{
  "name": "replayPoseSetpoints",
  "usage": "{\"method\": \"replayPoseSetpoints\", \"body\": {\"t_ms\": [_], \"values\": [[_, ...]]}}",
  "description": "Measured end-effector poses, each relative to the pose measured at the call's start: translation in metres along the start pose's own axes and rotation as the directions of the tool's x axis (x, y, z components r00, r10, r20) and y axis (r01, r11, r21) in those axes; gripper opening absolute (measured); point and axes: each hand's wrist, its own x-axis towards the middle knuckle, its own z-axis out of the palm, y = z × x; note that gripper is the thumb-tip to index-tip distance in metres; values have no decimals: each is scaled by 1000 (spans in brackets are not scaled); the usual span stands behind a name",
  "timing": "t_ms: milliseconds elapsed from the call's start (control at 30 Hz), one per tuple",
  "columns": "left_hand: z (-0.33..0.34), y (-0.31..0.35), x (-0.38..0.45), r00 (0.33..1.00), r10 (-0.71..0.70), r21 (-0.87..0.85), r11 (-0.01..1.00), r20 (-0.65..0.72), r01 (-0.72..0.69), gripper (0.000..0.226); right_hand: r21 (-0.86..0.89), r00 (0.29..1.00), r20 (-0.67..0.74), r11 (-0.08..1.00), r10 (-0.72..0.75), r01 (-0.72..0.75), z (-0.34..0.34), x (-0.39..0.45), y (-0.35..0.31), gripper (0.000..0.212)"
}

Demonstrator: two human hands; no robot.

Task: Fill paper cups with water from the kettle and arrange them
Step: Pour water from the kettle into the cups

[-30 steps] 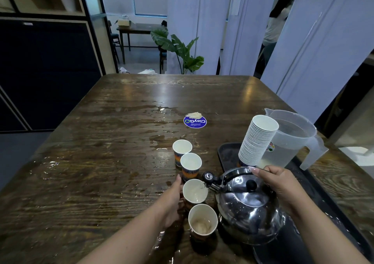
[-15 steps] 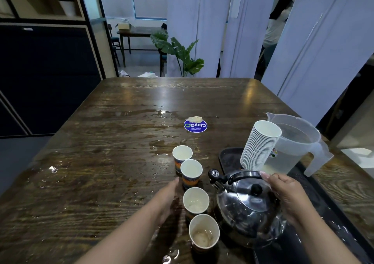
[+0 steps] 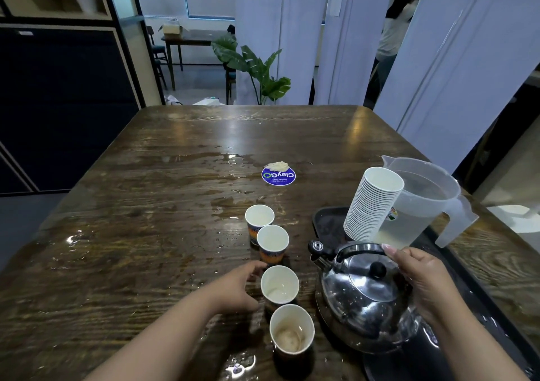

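With four cups standing in a row on the wet surface (image 3: 122,263), I judge the step in hand to be the filling and lining-up of cups, partway through. The tray (image 3: 324,220) at my right carries the kettle (image 3: 365,296), the jug (image 3: 423,202) and the stack (image 3: 371,208) of spare cups. My right hand (image 3: 423,281) is curled round the kettle's handle; the kettle appears upright, spout toward the cups. My left hand (image 3: 233,287) lies just beside the third cup (image 3: 280,284), fingers loosely bent, fingertips at its far rim; I cannot tell whether they touch. The near cup (image 3: 291,329) holds some water; the far cup (image 3: 259,220) and second cup (image 3: 272,243) cannot be read. The next move likely calls for steadying the third cup and tilting the spout over it slowly, since the paper is light and the surface slick.
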Motion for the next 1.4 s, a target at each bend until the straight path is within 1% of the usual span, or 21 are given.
{"method": "replayPoseSetpoints", "body": {"t_ms": [133, 267, 400, 500, 533, 633, 667, 733, 800, 833, 867, 933, 1000, 1067, 1167, 1200, 1267, 1400], "values": [[8, -4, 12, 1000, 21, -95, 995, 14, -19, 79, -10, 1000, -13, 1000, -3, 3, -4, 1, 7, 69], [10, -6, 24, 997, 57, -108, 993, 48, -52, 79, -2, 1000, -15, 1000, 3, -3, -3, 5, 12, 67], [12, -7, 27, 994, 69, -139, 989, 83, -57, 76, 1, 1000, -11, 1000, 8, -8, -3, 9, 15, 69], [13, -9, 27, 994, 68, -156, 986, 80, -55, 72, 4, 1000, -18, 1000, -4, 4, -1, 12, 13, 76], [14, -11, 27, 995, 62, -168, 985, 79, -48, 72, 4, 1000, -19, 1000, -11, 11, 1, 14, 12, 73], [10, -19, 26, 995, 65, -182, 982, 81, -49, 73, 42, 1000, 5, 999, -18, 18, 10, 18, 7, 50], [7, -22, 25, 993, 76, -173, 983, 89, -59, 74, 55, 1000, 12, 998, -13, 12, 13, 21, 6, 47], [-1, -27, 24, 987, 77, -179, 982, 143, -51, 79, 62, 1000, 8, 998, -1, 1, 17, 25, 5, 50], [-11, -28, 25, 979, 71, -252, 967, 193, -21, 79, 51, 1000, 0, 999, 4, -4, 22, 30, 5, 65], [-16, -26, 25, 981, 61, -308, 951, 186, -1, 73, 48, 1000, 3, 999, 8, -8, 25, 32, 5, 72], [-20, -24, 27, 989, 27, -374, 927, 148, 31, 66, 47, 1000, 9, 999, 17, -17, 28, 33, 5, 73], [-28, -20, 31, 998, -60, -527, 847, 28, 65, 55, 61, 999, 38, 998, 17, -20, 36, 35, 2, 58], [-33, -14, 37, 992, -102, -631, 775, -70, 36, 43, 86, 998, 58, 996, 12, -17, 42, 38, 2, 47], [-35, -9, 43, 985, -123, -681, 733, -124, 5, 37, 71, 998, 54, 997, 17, -20, 47, 40, 4, 56], [-34, -3, 55, 970, -163, -703, 711, -179, -10, 27, 65, 999, 39, 997, 29, -31, 53, 41, 10, 82], [-35, -1, 60, 960, -189, -713, 701, -207, -16, 30, 62, 999, 38, 997, 35, -37, 55, 41, 11, 87], [-34, -1, 66, 948, -225, -735, 678, -225, -14, 37, 59, 999, 30, 997, 39, -40, 58, 40, 12, 88], [-29, -7, 74, 955, -245, -723, 689, -165, 52, 61, 38, 999, 9, 998, 46, -47, 64, 39, 12, 87]]}}
